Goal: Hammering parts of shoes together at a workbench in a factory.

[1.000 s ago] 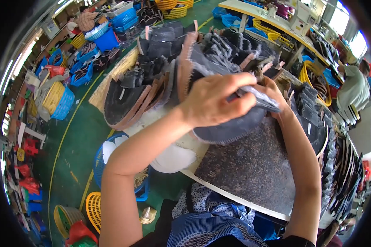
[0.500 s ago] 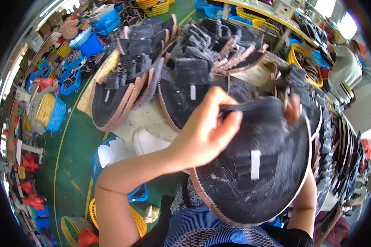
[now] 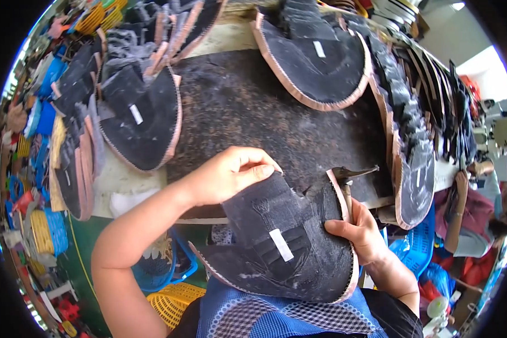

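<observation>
A black shoe upper [image 3: 307, 262] with a pale pink stitched edge and a white label is held at the table's near edge, over my lap. My left hand [image 3: 236, 173] pinches its top left corner between thumb and fingers. My right hand [image 3: 357, 231] is closed at its right edge, thumb on the black face. A hammer [image 3: 352, 172] with a dark metal head rises out of that same hand, its handle partly hidden by the fingers. Beyond, another upper [image 3: 321, 67] lies on the dark work board [image 3: 225, 107].
More uppers [image 3: 143, 127] stand in stacks at the left, and an overlapping row [image 3: 414, 169] runs along the right. Below the table's edge are a blue basket [image 3: 158, 270] and a yellow basket [image 3: 174, 304]. At the far right a person [image 3: 470, 214] sits at work.
The upper has come down and left, and its blur is gone. A hammer now shows in my right hand, which was mostly hidden behind the upper. The view has shifted, revealing the dark board.
</observation>
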A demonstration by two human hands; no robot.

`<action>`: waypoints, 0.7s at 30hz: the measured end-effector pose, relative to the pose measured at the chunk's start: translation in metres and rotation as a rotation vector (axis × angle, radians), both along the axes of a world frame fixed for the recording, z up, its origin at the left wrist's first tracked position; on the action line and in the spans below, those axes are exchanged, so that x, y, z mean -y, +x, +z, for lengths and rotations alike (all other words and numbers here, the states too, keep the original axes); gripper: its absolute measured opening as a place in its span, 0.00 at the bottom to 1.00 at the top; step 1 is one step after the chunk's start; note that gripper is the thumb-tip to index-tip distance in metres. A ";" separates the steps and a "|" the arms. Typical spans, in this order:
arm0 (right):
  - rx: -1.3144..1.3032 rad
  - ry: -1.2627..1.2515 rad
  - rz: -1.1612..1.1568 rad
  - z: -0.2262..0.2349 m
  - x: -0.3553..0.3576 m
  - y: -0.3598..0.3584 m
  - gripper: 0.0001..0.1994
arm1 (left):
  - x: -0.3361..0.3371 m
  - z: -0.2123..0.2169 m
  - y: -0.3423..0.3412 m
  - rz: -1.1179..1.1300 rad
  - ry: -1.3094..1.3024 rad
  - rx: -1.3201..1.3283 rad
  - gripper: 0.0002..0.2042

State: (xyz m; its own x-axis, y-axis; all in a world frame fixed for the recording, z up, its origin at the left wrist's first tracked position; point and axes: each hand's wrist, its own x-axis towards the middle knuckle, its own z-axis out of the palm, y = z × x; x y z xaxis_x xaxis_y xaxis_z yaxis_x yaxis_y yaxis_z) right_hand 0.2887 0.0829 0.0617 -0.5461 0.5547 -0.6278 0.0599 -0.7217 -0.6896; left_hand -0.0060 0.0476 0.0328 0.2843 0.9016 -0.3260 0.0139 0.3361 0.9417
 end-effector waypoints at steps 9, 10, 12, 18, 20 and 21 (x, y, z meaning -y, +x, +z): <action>0.029 -0.060 -0.057 0.026 -0.003 0.013 0.28 | -0.024 0.002 0.014 -0.174 -0.050 0.106 0.14; 0.080 0.049 0.024 0.023 0.001 0.019 0.30 | -0.016 -0.004 0.019 -0.133 -0.074 0.081 0.09; 0.101 0.224 0.036 0.010 0.015 0.025 0.35 | -0.002 0.000 0.026 -0.194 0.303 -0.405 0.07; 0.315 0.617 0.252 -0.021 0.023 0.036 0.37 | 0.009 -0.015 0.017 -0.207 0.735 -0.745 0.12; 0.269 0.622 0.095 -0.026 0.026 0.036 0.37 | 0.009 -0.012 0.011 -0.162 0.460 -0.582 0.12; 0.205 0.514 0.074 -0.025 0.027 0.035 0.38 | 0.013 -0.013 0.007 -0.146 0.407 -0.448 0.12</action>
State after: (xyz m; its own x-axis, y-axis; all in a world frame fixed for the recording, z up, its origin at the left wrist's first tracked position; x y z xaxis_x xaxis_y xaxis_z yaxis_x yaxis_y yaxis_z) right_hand 0.3233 0.0561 0.0366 -0.4905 0.7821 -0.3843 0.2678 -0.2844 -0.9205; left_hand 0.0008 0.0349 0.0195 0.3292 0.9408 -0.0802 0.4562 -0.0840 0.8859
